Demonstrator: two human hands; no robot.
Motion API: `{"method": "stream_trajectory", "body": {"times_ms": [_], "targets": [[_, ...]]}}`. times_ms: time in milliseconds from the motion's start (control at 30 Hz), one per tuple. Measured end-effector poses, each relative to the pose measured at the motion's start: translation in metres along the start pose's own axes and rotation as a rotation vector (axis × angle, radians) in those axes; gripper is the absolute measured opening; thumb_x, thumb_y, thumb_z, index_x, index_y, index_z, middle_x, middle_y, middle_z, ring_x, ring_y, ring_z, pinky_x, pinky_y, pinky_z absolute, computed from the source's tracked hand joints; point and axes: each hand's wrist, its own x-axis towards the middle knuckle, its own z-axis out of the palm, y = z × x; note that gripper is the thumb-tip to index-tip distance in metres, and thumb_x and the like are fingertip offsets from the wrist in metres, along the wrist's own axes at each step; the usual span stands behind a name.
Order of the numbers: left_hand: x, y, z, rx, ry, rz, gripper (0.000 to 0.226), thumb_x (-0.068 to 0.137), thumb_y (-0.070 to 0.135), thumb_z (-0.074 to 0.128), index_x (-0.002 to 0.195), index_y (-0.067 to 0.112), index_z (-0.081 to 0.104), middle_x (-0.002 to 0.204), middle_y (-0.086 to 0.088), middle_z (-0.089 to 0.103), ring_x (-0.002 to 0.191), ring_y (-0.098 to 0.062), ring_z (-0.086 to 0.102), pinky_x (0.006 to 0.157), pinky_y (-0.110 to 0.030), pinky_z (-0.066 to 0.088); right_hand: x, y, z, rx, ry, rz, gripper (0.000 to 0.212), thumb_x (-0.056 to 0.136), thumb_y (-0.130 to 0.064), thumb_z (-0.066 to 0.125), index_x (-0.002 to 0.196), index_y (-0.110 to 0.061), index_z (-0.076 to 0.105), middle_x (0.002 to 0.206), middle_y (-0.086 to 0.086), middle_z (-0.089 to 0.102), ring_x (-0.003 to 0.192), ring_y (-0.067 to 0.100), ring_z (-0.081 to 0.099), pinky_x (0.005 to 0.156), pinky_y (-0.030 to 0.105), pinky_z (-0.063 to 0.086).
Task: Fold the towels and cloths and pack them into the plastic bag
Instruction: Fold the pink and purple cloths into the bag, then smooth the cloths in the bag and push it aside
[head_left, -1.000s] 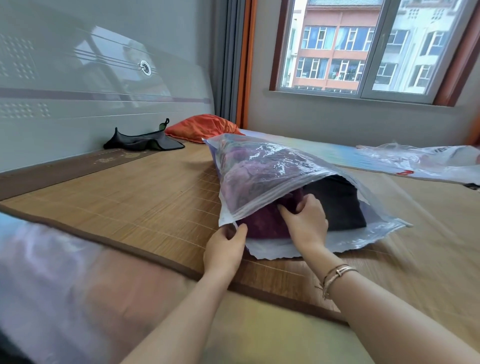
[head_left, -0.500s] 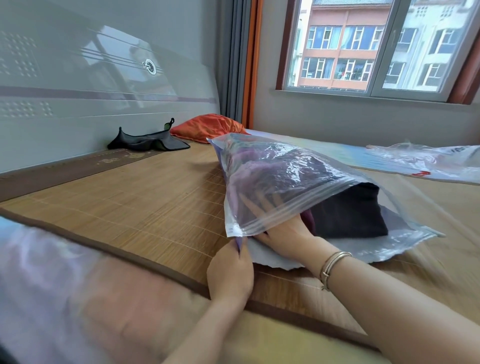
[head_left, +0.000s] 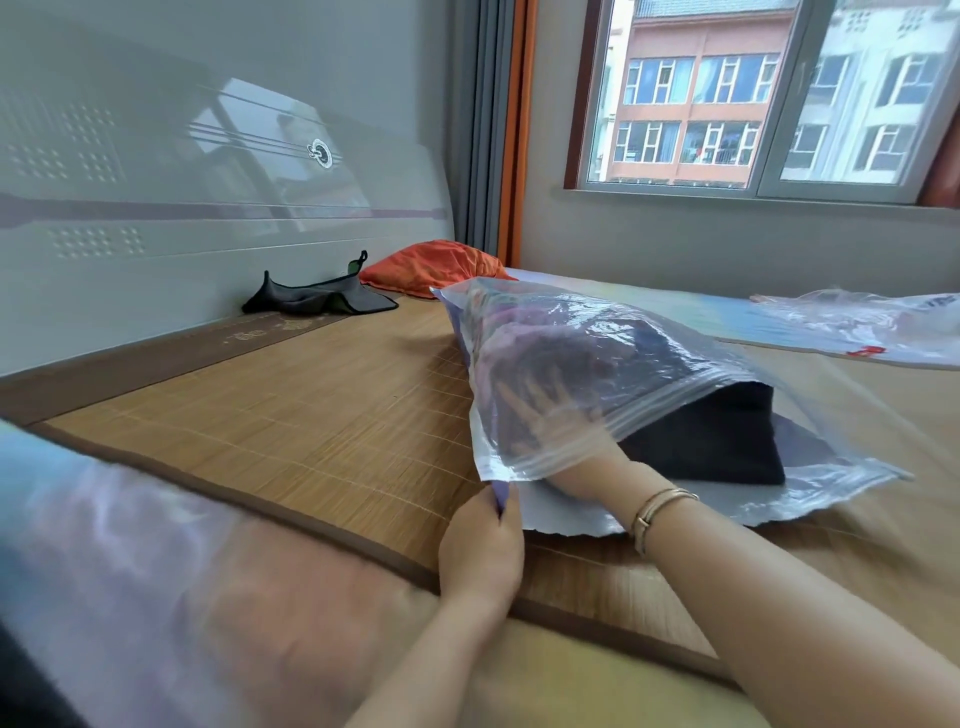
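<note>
Left hand pinching the bag's mouth corner, right hand reaching inside

The left hand (head_left: 480, 540) is closing its grip tight on the near corner of the plastic bag (head_left: 597, 358), thumb and fingers pinching the edge of the opening. The right hand (head_left: 566, 441) is sitting inside the bag with fingers spread out flat, pressing on the purple cloth (head_left: 524, 332), so that grip is open and isn't curling round anything. The bag is lying on the bamboo mat (head_left: 291, 410) on the bed, long axis running from the near opening away toward the orange pillow (head_left: 431, 262), mouth facing the person. A dark folded cloth (head_left: 722, 441) is poking out of the opening just right of the right wrist.
</note>
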Motion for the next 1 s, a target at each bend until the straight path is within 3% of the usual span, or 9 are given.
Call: {"method": "stream_trajectory", "body": {"times_ms": [67, 167, 267, 333, 400, 500, 633, 867, 1000], "targets": [[-0.002, 0.004, -0.003, 0.024, -0.060, 0.024, 0.047, 0.098, 0.052, 0.033, 0.062, 0.022, 0.040, 0.060, 0.003, 0.047, 0.060, -0.018, 0.047, 0.060, -0.033, 0.033, -0.035, 0.002, -0.007, -0.050, 0.037, -0.095, 0.055, 0.096, -0.045, 0.028, 0.149, -0.030, 0.030, 0.152, 0.001, 0.036, 0.143, 0.026, 0.027, 0.116, 0.053, 0.020], [-0.014, 0.007, -0.013, 0.060, -0.117, 0.062, 0.045, 0.096, 0.055, 0.041, 0.068, 0.020, 0.048, 0.067, -0.001, 0.056, 0.076, -0.028, 0.058, 0.066, -0.035, 0.040, -0.089, 0.010, -0.020, -0.008, 0.040, -0.116, 0.057, 0.098, -0.026, 0.035, 0.152, -0.035, 0.018, 0.160, -0.009, 0.014, 0.149, 0.016, 0.006, 0.120, 0.048, 0.007], [-0.031, 0.008, -0.034, 0.116, -0.115, 0.080, 0.048, 0.094, 0.054, 0.044, 0.079, 0.011, 0.058, 0.076, -0.001, 0.065, 0.077, -0.023, 0.061, 0.073, -0.036, 0.046, -0.125, 0.012, -0.035, 0.014, 0.187, -0.144, 0.049, 0.091, -0.012, 0.043, 0.138, -0.023, 0.049, 0.153, 0.000, 0.034, 0.140, 0.021, 0.031, 0.111, 0.039, 0.031], [-0.041, 0.008, -0.051, 0.145, -0.077, 0.113, 0.046, 0.095, 0.051, 0.045, 0.081, 0.010, 0.060, 0.077, -0.001, 0.066, 0.076, -0.022, 0.061, 0.072, -0.036, 0.046, -0.141, 0.004, -0.048, 0.075, 0.264, -0.151, 0.040, 0.083, -0.010, 0.042, 0.115, -0.016, 0.065, 0.129, 0.004, 0.057, 0.117, 0.026, 0.051, 0.095, 0.043, 0.045], [-0.046, 0.007, -0.071, 0.146, -0.027, 0.142, 0.043, 0.097, 0.045, 0.045, 0.082, 0.008, 0.061, 0.072, -0.001, 0.064, 0.071, -0.021, 0.059, 0.065, -0.033, 0.042, -0.148, -0.015, -0.062, 0.175, 0.356, -0.163, 0.038, 0.077, -0.014, 0.035, 0.098, -0.013, 0.068, 0.106, 0.002, 0.063, 0.097, 0.025, 0.053, 0.083, 0.044, 0.048], [-0.043, 0.004, -0.102, 0.164, 0.024, 0.163, 0.038, 0.099, 0.037, 0.046, 0.082, 0.006, 0.063, 0.069, 0.000, 0.062, 0.067, -0.020, 0.056, 0.058, -0.029, 0.037, -0.143, -0.056, -0.083, 0.310, 0.433, -0.197, 0.034, 0.085, -0.018, 0.036, 0.099, -0.013, 0.066, 0.106, 0.001, 0.061, 0.103, 0.021, 0.049, 0.088, 0.035, 0.044], [0.003, -0.011, -0.140, 0.237, 0.078, 0.151, 0.034, 0.099, 0.032, 0.046, 0.088, 0.005, 0.064, 0.086, -0.007, 0.069, 0.082, -0.025, 0.061, 0.065, -0.030, 0.040, -0.093, -0.098, -0.087, 0.379, 0.332, -0.277, 0.028, 0.091, -0.010, 0.048, 0.115, -0.017, 0.061, 0.125, -0.002, 0.053, 0.120, 0.016, 0.043, 0.097, 0.029, 0.038], [0.171, -0.075, -0.170, 0.415, 0.101, 0.035, 0.022, 0.099, 0.035, 0.046, 0.096, 0.016, 0.058, 0.100, -0.002, 0.064, 0.089, -0.021, 0.058, 0.069, -0.031, 0.043, 0.095, -0.088, -0.076, -0.085, 0.039, -0.385, 0.052, 0.098, -0.033, 0.044, 0.147, -0.024, 0.029, 0.152, 0.002, 0.031, 0.140, 0.023, 0.029, 0.114, 0.043, 0.030], [0.245, -0.116, -0.172, 0.676, -0.114, -0.146, 0.043, 0.095, 0.051, 0.045, 0.130, 0.026, 0.049, 0.135, 0.005, 0.051, 0.127, -0.022, 0.047, 0.105, -0.037, 0.037, 0.202, -0.077, -0.057, -0.170, -0.031, -0.332, 0.058, 0.098, -0.040, 0.039, 0.151, -0.025, 0.020, 0.154, 0.006, 0.025, 0.144, 0.027, 0.020, 0.116, 0.047, 0.023]]}}
